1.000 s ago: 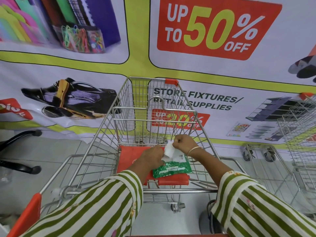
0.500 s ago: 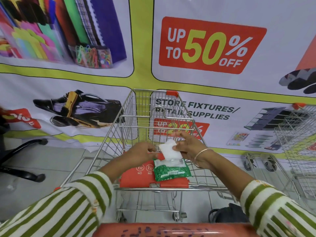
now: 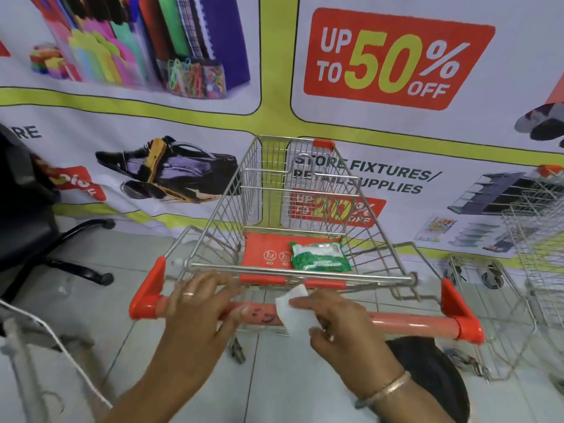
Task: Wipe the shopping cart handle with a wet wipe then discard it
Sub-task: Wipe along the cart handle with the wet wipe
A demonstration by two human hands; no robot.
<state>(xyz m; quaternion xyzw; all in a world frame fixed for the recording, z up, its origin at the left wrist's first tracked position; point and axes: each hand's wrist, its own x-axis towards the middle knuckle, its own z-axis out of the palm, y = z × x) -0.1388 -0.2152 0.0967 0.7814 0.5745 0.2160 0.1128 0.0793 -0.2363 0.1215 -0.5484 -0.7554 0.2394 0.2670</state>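
Hands: your left hand (image 3: 198, 309) lies flat on handle (image 3: 409, 323) | right hand (image 3: 338, 325), at its 3 o'clock, pinches wipe (image 3: 294, 312)

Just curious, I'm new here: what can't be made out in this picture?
Head view.
Hidden: middle of handle, under wet wipe and right hand.
Blurred: scribble on handle.
Too small: print on green pack.
Cut off by right edge: neighbouring cart.
Behind right forearm: dark round object.

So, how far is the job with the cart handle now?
Done: a wet wipe is out of the green wipes pack, which lies on the cart seat. In hand: the right hand holds it on the red handle; the left hand rests there too. Left: wiping its length, then discarding.
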